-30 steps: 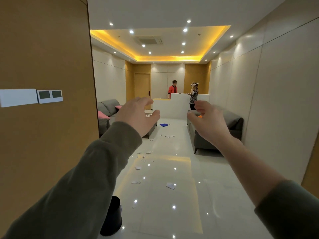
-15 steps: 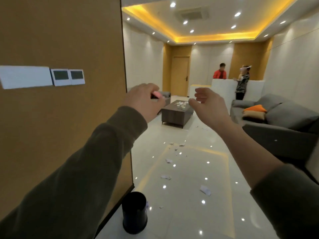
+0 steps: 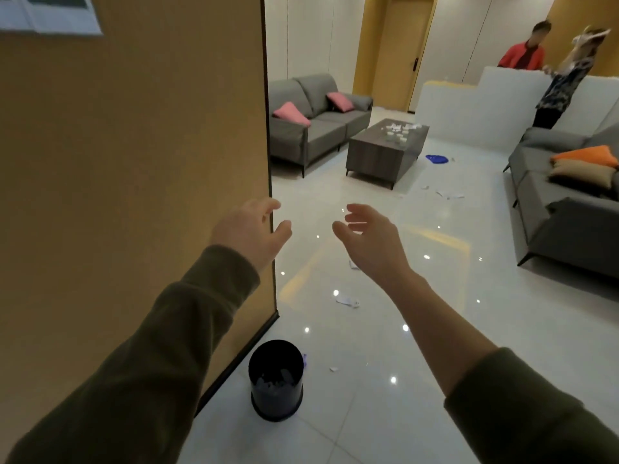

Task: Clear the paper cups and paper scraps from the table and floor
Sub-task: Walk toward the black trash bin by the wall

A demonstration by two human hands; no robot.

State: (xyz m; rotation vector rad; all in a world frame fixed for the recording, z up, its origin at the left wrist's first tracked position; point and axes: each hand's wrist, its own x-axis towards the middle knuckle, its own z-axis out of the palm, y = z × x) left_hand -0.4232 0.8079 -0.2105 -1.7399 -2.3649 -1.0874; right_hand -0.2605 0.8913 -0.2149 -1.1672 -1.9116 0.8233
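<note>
My left hand [image 3: 249, 231] and my right hand [image 3: 370, 237] are stretched out in front of me at chest height, fingers apart, holding nothing. White paper scraps lie on the glossy tiled floor: one [image 3: 347, 301] below my right hand, a small one [image 3: 334, 369] near the bin, more [image 3: 449, 195] further off by the table. A black waste bin [image 3: 276, 380] with paper inside stands on the floor at the foot of the tan wall panel. The dark coffee table [image 3: 385, 152] across the room carries several white paper cups and scraps [image 3: 397, 130].
A tan wall panel [image 3: 134, 162] fills the left side, its edge beside my left hand. Grey sofas stand at the left [image 3: 315, 118] and right [image 3: 566, 209]. A blue object [image 3: 436, 159] lies on the floor. Two people stand at a white counter [image 3: 469, 108].
My view has tilted down and turned, so the bin, floor and table show more fully. Both hands have dropped lower in view and their fingers have spread apart.
</note>
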